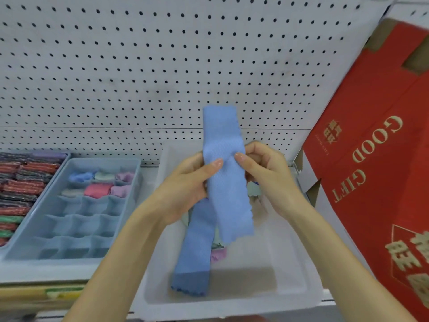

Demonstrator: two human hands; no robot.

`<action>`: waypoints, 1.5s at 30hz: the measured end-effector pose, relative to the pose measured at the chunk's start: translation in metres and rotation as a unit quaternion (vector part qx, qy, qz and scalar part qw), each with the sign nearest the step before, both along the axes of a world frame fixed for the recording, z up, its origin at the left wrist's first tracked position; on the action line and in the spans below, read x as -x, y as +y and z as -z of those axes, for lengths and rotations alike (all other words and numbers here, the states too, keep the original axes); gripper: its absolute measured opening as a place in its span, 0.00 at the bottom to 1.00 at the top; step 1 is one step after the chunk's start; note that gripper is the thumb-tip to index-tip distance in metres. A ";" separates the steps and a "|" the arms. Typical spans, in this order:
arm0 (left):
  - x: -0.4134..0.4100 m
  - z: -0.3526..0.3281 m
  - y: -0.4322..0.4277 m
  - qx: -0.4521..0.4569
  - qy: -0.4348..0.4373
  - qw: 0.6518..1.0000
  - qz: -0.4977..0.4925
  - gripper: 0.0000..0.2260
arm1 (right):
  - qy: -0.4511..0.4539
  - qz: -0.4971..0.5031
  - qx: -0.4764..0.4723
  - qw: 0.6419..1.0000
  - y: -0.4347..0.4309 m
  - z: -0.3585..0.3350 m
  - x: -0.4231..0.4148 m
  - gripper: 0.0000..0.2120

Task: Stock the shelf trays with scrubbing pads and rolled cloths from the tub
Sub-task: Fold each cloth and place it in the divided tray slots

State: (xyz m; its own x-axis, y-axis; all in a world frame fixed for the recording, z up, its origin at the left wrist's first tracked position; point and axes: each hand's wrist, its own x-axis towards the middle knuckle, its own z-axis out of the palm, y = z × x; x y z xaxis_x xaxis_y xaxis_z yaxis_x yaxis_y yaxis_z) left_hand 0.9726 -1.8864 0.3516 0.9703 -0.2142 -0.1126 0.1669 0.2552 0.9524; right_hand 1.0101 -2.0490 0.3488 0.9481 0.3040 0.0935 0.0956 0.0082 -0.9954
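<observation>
A long blue cloth (pixel 226 173), folded into a narrow strip, is held upright above the clear tub (pixel 290 270). My left hand (pixel 185 189) pinches its left edge and my right hand (pixel 267 175) pinches its right edge at mid-height. The cloth's lower end hangs down into the tub. A few more cloths (pixel 218 253) in pink and pale green lie in the tub behind it, mostly hidden. To the left stands a blue divided tray (pixel 76 228) with several rolled cloths (pixel 97 189) in its far cells. At the far left, scrubbing pads (pixel 21 182) are stacked in rows.
A white pegboard wall (pixel 162 66) backs the shelf. A red cardboard gift box (pixel 376 159) leans at the right, close to the tub. The shelf's front edge (pixel 46 291) carries a yellowish price strip.
</observation>
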 end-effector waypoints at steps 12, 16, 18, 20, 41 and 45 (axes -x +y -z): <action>-0.014 -0.002 0.004 -0.130 -0.029 0.990 -0.035 0.04 | 0.005 -0.027 0.060 0.998 -0.014 -0.008 -0.011 0.06; -0.017 -0.003 0.001 -0.069 -0.083 0.993 -0.046 0.10 | -0.005 -0.043 0.001 0.999 -0.017 -0.011 -0.013 0.09; -0.018 -0.008 0.002 -0.023 -0.119 0.991 -0.051 0.11 | -0.031 -0.073 -0.016 0.997 -0.024 -0.017 -0.015 0.10; -0.019 -0.011 0.004 -0.040 -0.172 0.983 -0.042 0.15 | -0.073 -0.089 0.006 0.993 -0.029 -0.026 -0.016 0.15; 0.001 0.011 0.014 -0.050 -0.062 0.995 -0.054 0.16 | -0.031 -0.020 -0.097 0.995 0.017 -0.013 -0.011 0.14; 0.004 0.017 0.025 -0.059 -0.054 0.990 -0.119 0.17 | 0.067 -0.044 -0.077 0.994 0.035 0.000 0.005 0.28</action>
State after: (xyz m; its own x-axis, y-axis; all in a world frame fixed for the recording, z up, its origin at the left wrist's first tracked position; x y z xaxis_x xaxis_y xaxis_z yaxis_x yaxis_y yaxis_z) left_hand 0.9682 -1.8613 0.3350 0.9994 0.0313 -0.0161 0.0109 0.1605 0.9870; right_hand 1.0051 -2.0138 0.3484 0.9259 0.3774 0.0197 -0.0456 0.1635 -0.9855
